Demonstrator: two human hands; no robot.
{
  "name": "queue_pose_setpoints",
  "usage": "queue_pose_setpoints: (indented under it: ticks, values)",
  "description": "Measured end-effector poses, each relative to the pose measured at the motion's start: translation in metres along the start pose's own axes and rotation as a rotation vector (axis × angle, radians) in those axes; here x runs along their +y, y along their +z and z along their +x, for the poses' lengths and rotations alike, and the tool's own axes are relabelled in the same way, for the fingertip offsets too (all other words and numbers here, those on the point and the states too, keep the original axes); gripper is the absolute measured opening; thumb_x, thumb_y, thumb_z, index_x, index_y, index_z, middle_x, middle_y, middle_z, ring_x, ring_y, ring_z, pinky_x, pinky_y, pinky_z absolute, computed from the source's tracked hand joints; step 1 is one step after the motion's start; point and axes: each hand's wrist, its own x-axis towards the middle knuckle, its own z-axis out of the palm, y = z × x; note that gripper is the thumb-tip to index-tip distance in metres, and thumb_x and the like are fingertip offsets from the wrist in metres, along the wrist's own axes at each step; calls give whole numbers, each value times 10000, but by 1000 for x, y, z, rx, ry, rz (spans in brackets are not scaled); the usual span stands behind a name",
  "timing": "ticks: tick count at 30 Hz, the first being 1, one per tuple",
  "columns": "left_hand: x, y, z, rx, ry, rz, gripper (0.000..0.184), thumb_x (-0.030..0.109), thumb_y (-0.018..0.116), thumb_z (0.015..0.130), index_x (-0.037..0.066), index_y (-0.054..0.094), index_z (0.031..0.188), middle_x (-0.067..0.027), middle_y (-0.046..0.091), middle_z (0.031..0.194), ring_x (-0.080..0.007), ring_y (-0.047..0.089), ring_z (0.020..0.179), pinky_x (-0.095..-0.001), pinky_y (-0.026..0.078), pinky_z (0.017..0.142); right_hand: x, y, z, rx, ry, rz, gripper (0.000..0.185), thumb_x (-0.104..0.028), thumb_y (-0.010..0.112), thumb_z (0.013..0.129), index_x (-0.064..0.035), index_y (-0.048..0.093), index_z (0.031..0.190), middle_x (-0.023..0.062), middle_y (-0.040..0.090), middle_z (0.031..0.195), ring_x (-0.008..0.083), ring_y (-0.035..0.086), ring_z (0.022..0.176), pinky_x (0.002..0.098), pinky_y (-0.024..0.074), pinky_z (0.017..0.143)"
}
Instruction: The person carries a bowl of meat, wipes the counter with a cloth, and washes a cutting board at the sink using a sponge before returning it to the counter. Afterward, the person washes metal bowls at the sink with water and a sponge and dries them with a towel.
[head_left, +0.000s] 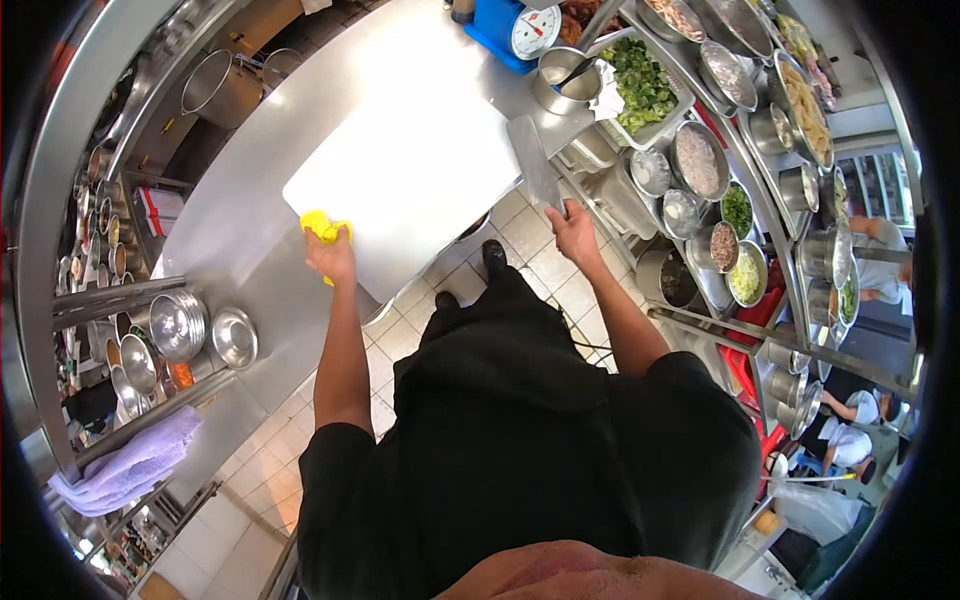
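My left hand [332, 256] is closed around a bright yellow cloth [322, 224] at the left corner of a white cutting board [400, 190]. Part of the cloth shows below the hand too. In my right hand [574, 232] is a cleaver [534, 160], gripped by its handle. Its broad blade points away from me, beside the right edge of the board. Glare washes out much of the board's surface, which lies on a steel table [240, 170].
A blue scale [500, 35], a metal pot [568, 82] and a tub of chopped greens [640, 85] stand at the far right. Shelves with several bowls of ingredients [698, 160] line the right side. Steel bowls [180, 325] and a purple towel [140, 462] are at left.
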Motion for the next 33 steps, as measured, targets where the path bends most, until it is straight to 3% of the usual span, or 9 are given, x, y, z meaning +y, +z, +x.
queue_pose_setpoints:
  ticks: [7,9,12,15,16,21,24,29,33]
  values:
    - [15,8,7,-10,14,-29,795,357,732,693,-24,438,1326,-182,493,1334,-302,443,1252,-422,246,1070,-3,-8,45,-11,-92,-103,384,-357,600,890,14,528,822,77,530,552,139,504,423,317,406,418]
    - [32,7,3,18,44,91,729,304,731,709,-30,464,1300,-193,522,1296,-325,482,1212,-394,322,1037,2,-9,60,-69,0,-3,398,-371,601,889,20,538,848,77,527,551,144,501,407,315,402,400]
    - [13,-10,14,-104,-8,-265,577,214,682,797,-7,481,1291,-162,584,1206,-288,562,1094,-350,415,941,-30,-1,57,-93,53,-17,417,-385,590,895,30,554,896,77,528,551,154,495,383,320,406,385]
    - [19,-28,13,-254,-348,-742,423,140,582,896,31,487,1294,-109,612,1119,-207,586,978,-315,451,856,-33,23,60,-140,39,26,430,-397,575,902,31,570,939,74,521,547,146,491,363,308,410,371]
    - [20,-28,11,-241,-358,-763,407,144,557,916,41,480,1302,-95,607,1112,-188,576,970,-311,448,851,-43,31,55,-173,5,-89,470,-430,536,913,35,579,968,143,586,603,246,591,472,362,486,469]
    - [31,-20,-8,-206,-335,-863,394,168,487,963,75,439,1344,-73,577,1149,-165,554,980,-306,440,852,-62,108,23,-165,-248,-414,514,-453,486,916,46,575,1007,277,633,832,461,599,852,482,499,750]
    - [31,-13,-8,-199,-251,-896,431,181,483,964,46,400,1365,-103,553,1186,-192,550,991,-317,439,859,-91,141,-15,-349,-256,-399,443,-404,446,941,20,543,1025,280,618,965,429,591,947,494,473,843]
    - [22,-1,-2,0,-43,-649,436,186,501,948,-44,401,1305,-166,546,1140,-265,548,990,-350,425,884,-106,201,-71,-596,-391,-533,425,-396,469,926,1,552,1052,250,634,937,405,604,941,487,476,824]
    - [9,20,32,95,-7,-622,386,157,515,931,-57,436,1242,-180,544,1101,-288,547,983,-360,417,889,-107,160,-38,-461,-343,-393,444,-433,501,911,-2,583,979,243,637,899,405,617,890,482,487,786]
